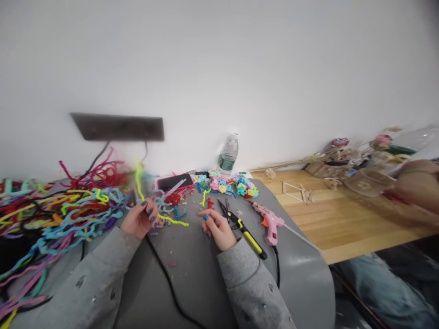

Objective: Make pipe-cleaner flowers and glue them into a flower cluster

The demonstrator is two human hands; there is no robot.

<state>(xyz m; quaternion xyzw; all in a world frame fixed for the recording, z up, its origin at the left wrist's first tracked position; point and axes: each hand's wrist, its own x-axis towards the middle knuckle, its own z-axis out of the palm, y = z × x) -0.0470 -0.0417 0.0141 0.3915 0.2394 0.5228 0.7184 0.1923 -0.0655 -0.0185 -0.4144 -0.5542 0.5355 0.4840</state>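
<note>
My left hand (141,218) is closed round a yellow-green pipe cleaner (171,221) whose upper end is blurred above the fist and whose lower end trails right across the grey table (192,274). My right hand (216,226) rests on the table a little to the right, fingers loosely curled with nothing in them that I can see. Just right of it lie black-and-yellow pliers (244,228). A pink glue gun (270,222) lies further right. Small pipe-cleaner flowers (227,183) are heaped beyond the hands.
A big tangle of coloured pipe cleaners (58,214) covers the table's left side. A phone in a pink case (174,182) and a water bottle (229,154) stand near the wall. A black cable (164,278) runs between my arms. Another person's knee (384,283) is at lower right.
</note>
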